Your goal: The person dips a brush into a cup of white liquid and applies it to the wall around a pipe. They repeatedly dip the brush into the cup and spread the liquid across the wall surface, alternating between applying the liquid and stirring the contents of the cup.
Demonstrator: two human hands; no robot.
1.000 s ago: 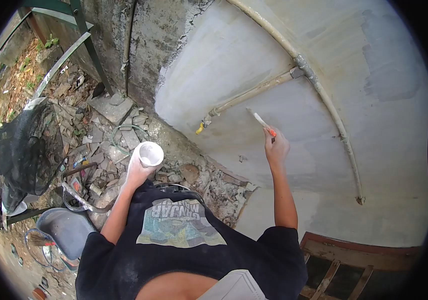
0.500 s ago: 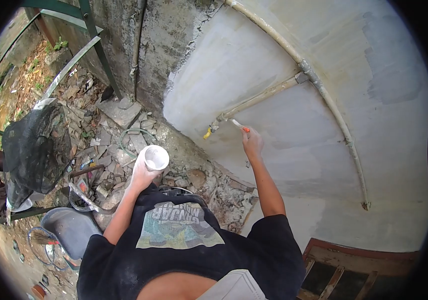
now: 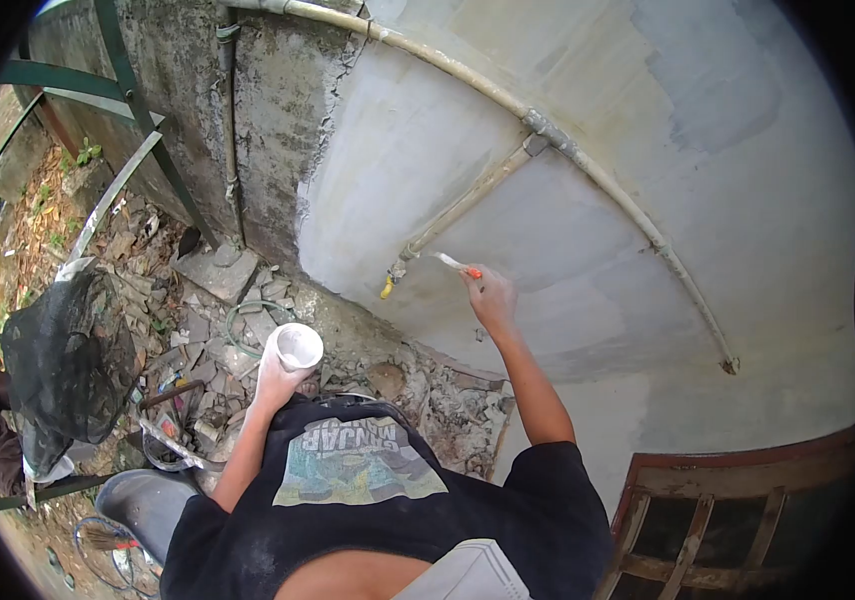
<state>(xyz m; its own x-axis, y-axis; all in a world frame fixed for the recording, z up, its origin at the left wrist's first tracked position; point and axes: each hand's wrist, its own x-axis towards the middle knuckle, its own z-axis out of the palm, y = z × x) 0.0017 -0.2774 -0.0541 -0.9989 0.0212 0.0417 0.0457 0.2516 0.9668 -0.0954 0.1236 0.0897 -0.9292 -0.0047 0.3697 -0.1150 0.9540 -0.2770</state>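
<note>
My left hand [image 3: 276, 382] is wrapped around a white cup [image 3: 314, 347] with whitish material inside, held upright in front of my shirt. In my right hand [image 3: 494, 302] is a paintbrush [image 3: 451, 262] with a white end and an orange-red part by my fingers. Its white end points left at the pale wall [image 3: 558, 240], just right of the pipe's end. A yellow-handled tap [image 3: 387, 288] sits on that pipe end, left of the brush. White residue coats both hands.
A long pipe [image 3: 608, 178] runs along the wall, with a branch pipe [image 3: 473, 205] to the tap. Broken rubble [image 3: 210, 350] covers the ground. At left are dark netting [image 3: 68, 355], a green metal frame [image 3: 133, 100] and a grey basin [image 3: 148, 505]. A wooden frame [image 3: 693, 540] stands lower right.
The view has turned, so the wall and pipes sit further left. My right hand and the brush have shifted left and slightly down in view. Both hands keep their holds.
</note>
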